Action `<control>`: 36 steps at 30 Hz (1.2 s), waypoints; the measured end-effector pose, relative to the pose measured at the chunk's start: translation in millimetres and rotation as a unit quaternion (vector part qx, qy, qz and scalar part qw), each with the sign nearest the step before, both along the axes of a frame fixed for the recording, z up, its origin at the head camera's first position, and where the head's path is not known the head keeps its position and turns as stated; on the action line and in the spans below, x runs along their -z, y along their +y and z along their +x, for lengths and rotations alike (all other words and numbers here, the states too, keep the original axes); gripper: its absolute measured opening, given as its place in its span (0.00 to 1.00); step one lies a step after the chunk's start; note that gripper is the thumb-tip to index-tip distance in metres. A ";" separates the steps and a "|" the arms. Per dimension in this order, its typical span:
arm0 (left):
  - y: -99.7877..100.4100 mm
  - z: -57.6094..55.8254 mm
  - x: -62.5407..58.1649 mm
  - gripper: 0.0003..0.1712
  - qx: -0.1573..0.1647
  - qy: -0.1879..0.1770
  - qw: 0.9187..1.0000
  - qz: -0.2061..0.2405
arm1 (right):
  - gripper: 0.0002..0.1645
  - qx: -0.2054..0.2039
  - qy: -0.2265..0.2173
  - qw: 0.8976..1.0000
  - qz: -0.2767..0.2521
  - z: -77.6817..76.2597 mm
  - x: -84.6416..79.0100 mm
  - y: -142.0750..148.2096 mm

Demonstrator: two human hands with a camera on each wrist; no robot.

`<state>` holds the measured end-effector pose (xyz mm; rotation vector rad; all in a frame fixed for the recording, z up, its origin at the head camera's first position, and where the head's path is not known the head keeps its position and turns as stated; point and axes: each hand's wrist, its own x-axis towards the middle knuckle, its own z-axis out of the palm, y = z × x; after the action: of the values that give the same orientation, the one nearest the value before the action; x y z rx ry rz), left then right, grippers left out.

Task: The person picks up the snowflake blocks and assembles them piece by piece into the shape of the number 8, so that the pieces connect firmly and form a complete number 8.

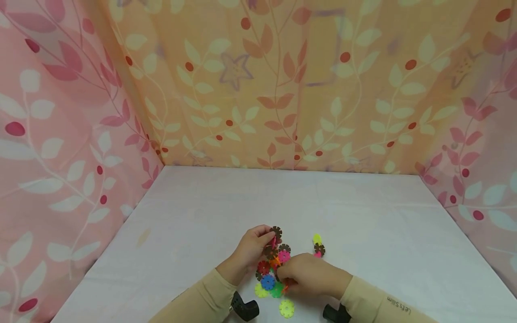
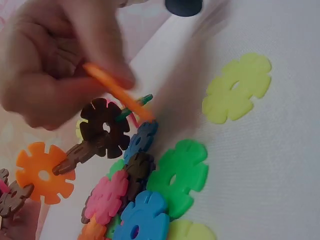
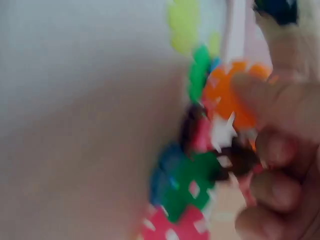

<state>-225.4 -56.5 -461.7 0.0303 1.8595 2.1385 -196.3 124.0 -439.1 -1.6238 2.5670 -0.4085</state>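
Observation:
Notched plastic flower discs in several colours lie in a pile between my hands. My right hand point(image 1: 311, 274) pinches an orange flower disc point(image 3: 232, 92) between thumb and fingers, close over the pile. In the left wrist view, that orange disc is seen edge-on and blurred. My left hand point(image 1: 248, 251) grips the far end of a chain of joined discs by a brown flower disc point(image 1: 276, 232). Below the hands, a blue disc point(image 1: 268, 282), a green disc point(image 2: 180, 177) and a pink disc point(image 2: 106, 196) overlap. Part of the pile is hidden by my right hand.
A single yellow disc point(image 1: 286, 308) lies on the white table point(image 1: 343, 202) nearest me. Beyond my right hand is a small joined group with a brown disc point(image 1: 319, 249), a yellow and a pink one. Patterned curtains point(image 1: 282, 89) enclose the table's back and sides.

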 end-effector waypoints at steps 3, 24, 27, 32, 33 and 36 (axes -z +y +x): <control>-0.4 0.4 -0.7 0.13 0.002 -0.001 1.000 0.002 | 0.08 0.016 -0.066 0.997 -0.041 -8.5 -13.1 5.6; 1.3 5.1 -9.8 0.13 0.006 0.002 1.000 -0.013 | 0.04 0.206 0.025 0.970 -0.131 -58.6 -23.8 18.3; 1.1 4.1 -8.3 0.13 0.008 0.002 1.000 -0.014 | 0.06 0.197 0.006 0.972 -0.126 -60.0 -24.0 19.4; 1.9 1.8 -4.3 0.13 0.001 0.004 0.999 -0.032 | 0.06 0.176 0.000 0.974 -0.142 -61.5 -22.2 20.0; 2.3 2.2 -5.1 0.13 0.000 0.006 0.999 -0.037 | 0.06 0.168 0.005 0.975 -0.146 -61.8 -21.2 20.0; 3.9 3.4 -6.5 0.12 0.000 0.015 0.999 -0.046 | 0.05 0.137 0.036 0.978 -0.155 -62.9 -17.3 19.5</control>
<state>-221.9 -52.6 -455.2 0.0425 1.9725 2.0627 -259.2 143.5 -421.9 -1.3844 2.9128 -0.8232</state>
